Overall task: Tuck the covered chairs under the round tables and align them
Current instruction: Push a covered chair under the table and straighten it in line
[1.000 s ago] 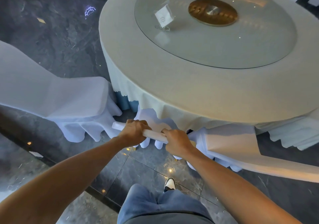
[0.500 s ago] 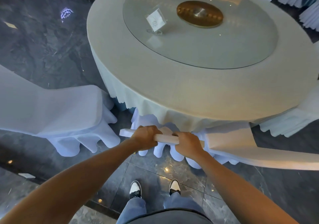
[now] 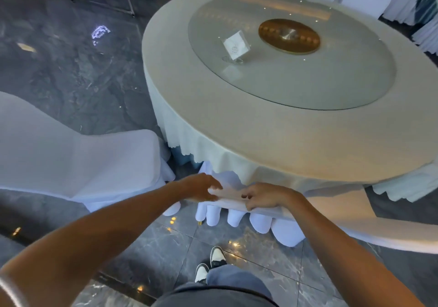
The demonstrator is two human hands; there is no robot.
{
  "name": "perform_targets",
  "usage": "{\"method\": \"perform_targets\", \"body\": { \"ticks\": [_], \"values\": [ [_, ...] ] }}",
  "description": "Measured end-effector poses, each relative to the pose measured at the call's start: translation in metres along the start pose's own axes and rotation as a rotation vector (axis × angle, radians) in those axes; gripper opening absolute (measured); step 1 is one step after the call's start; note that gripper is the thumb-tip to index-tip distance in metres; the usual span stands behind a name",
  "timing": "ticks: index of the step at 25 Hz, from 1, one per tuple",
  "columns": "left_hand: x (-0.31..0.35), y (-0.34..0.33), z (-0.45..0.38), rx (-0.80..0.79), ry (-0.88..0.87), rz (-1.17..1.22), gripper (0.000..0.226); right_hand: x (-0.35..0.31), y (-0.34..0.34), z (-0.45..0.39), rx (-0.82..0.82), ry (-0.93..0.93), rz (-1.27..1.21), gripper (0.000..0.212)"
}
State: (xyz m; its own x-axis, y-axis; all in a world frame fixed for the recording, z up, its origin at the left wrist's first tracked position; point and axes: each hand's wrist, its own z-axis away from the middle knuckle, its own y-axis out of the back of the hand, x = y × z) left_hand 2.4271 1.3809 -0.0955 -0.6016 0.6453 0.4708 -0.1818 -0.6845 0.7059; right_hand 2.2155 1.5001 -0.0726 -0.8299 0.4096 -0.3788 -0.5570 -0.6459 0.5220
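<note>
The covered chair [image 3: 237,208] sits tucked under the near edge of the round counter [image 3: 272,145], its backrest top directly beneath both hands. The right hand [image 3: 263,196] rests on that top edge with fingers curled over it, seemingly gripping the fabric. The left hand [image 3: 201,188] hovers at the backrest's left end, fingers loosely spread, touching lightly if at all.
</note>
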Motion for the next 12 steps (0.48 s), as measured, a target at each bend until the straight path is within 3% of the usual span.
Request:
{"method": "perform_targets", "body": {
  "ticks": [4, 8, 12],
  "values": [
    [-0.074, 0.048, 0.035, 0.114, 0.129, -0.093, 0.038, -0.052, 0.02, -0.055, 0.042, 0.028, 0.071, 0.059],
    [-0.175, 0.081, 0.086, 0.225, 0.279, -0.095, 0.048, -0.138, 0.022, -0.095, 0.092, 0.08, 0.072, 0.052],
    [-0.279, 0.111, 0.128, 0.262, 0.308, -0.12, 0.048, -0.241, 0.014, -0.151, 0.131, 0.159, 0.095, 0.057]
  ]
}}
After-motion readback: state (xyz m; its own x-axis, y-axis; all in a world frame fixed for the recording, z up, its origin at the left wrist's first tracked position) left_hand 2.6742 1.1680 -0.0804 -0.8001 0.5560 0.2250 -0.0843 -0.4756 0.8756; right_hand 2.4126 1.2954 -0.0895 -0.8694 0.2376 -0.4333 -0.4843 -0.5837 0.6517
